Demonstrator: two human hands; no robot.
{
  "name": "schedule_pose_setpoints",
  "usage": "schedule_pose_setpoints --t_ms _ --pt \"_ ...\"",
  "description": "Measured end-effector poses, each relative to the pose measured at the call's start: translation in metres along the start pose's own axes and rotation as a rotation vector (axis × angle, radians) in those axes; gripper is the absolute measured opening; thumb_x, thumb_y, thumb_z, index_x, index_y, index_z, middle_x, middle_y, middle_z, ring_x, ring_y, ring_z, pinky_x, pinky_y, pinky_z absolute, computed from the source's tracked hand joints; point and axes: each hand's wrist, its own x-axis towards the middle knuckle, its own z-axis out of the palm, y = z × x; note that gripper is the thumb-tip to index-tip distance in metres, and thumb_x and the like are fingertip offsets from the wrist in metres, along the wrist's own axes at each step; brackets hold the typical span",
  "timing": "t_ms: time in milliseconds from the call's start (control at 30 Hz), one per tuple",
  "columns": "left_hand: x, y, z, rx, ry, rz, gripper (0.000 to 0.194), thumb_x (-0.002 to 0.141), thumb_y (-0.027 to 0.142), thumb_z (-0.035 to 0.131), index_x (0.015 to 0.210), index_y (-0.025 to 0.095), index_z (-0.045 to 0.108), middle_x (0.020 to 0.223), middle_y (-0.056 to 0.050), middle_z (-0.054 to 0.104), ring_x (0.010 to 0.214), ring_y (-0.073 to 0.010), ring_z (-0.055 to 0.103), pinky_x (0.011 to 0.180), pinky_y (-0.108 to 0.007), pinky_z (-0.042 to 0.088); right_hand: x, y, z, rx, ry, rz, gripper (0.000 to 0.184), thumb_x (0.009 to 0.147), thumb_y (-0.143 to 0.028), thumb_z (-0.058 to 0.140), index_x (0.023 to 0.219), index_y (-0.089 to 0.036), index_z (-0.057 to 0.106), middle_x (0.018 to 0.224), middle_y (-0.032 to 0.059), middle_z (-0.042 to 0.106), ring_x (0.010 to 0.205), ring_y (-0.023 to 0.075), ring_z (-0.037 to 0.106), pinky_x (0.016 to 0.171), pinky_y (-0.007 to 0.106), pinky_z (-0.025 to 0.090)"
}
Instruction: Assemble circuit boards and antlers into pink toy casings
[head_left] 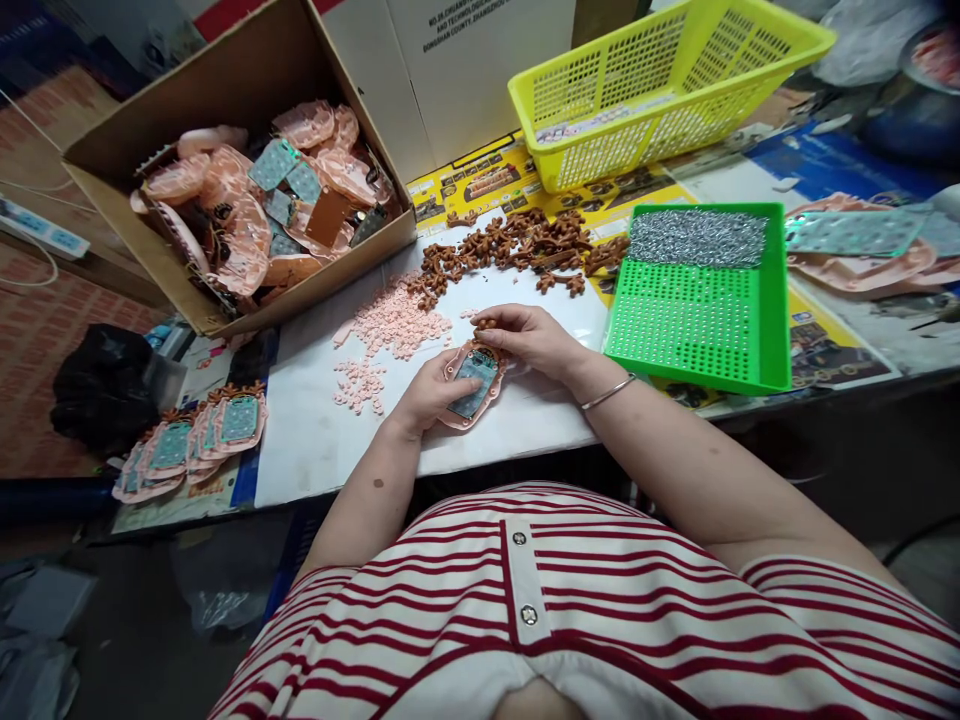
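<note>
My left hand [439, 392] is closed round the left side of a pink plastic shell [459, 420], its thumb lying across the grey-green panel inside. At the shell's top end, my right hand [517, 332] pinches a small brown plastic piece [486, 326]; the fingers partly hide how it meets the shell. Just beyond lies a heap of similar brown pieces [517, 240]. Left of my hands, many tiny pink plastic parts [397, 318] are spread over the white sheet [315, 465].
A cardboard box [105, 180] of pink shells stands back left. Finished-looking shells [225, 425] with brown tops lie at the left edge. On the right is a green tray [697, 320] holding screws [694, 238]; a yellow basket [615, 150] stands behind. More shells [855, 235] lie far right.
</note>
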Motion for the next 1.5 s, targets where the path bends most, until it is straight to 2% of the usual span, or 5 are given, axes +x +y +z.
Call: schedule_pose_setpoints --t_ms 333,600,1000,1300,1500 --pt "0.001 -0.001 -0.003 -0.028 -0.057 -0.015 0.046 0.062 0.027 0.088 0.101 0.011 0.068 0.086 -0.008 0.075 0.073 -0.0191 0.070 0.073 -0.029 0.055 -0.005 -0.009 0.002 0.098 -0.017 0.112 0.057 0.063 -0.049 0.087 0.106 -0.014 0.071 0.075 -0.0001 0.068 0.058 0.0077 0.053 0.052 0.021 0.042" --pt "0.001 -0.001 -0.003 -0.034 -0.053 -0.035 0.046 0.062 0.027 0.087 0.100 0.011 0.066 0.085 -0.008 0.075 0.072 -0.0197 0.070 0.073 -0.031 0.055 -0.002 -0.001 0.002 -0.067 0.000 -0.016 0.049 0.068 -0.051 0.080 0.099 -0.016 0.069 0.084 0.0026 0.071 0.072 0.0121 0.060 0.066 0.027 0.050" --pt "0.002 -0.004 -0.001 0.041 0.024 -0.001 0.044 0.061 0.028 0.088 0.096 0.012 0.067 0.085 -0.006 0.073 0.073 -0.0181 0.068 0.073 -0.030 0.054 -0.002 0.001 0.013 -0.385 0.172 -0.219 0.013 0.071 -0.025 0.068 0.081 -0.019 0.065 0.085 0.0030 0.061 0.083 0.0177 0.053 0.087 0.036 0.045" --pt "0.004 0.002 -0.005 -0.109 0.026 0.014 0.044 0.061 0.028 0.087 0.096 0.008 0.069 0.082 -0.009 0.075 0.071 -0.0175 0.069 0.072 -0.027 0.053 0.001 0.002 0.001 -0.174 0.103 -0.076 0.056 0.084 -0.070 0.055 0.096 -0.016 0.064 0.080 0.0028 0.065 0.066 0.0111 0.055 0.062 0.026 0.048" --pt "0.003 0.004 -0.006 -0.131 0.051 0.010 0.042 0.059 0.029 0.086 0.092 0.009 0.069 0.080 -0.009 0.074 0.068 -0.0165 0.067 0.067 -0.025 0.050 0.001 0.004 -0.001 -0.129 0.054 -0.021 0.047 0.074 -0.057 0.074 0.095 -0.016 0.066 0.078 0.0014 0.066 0.066 0.0115 0.055 0.062 0.027 0.047"
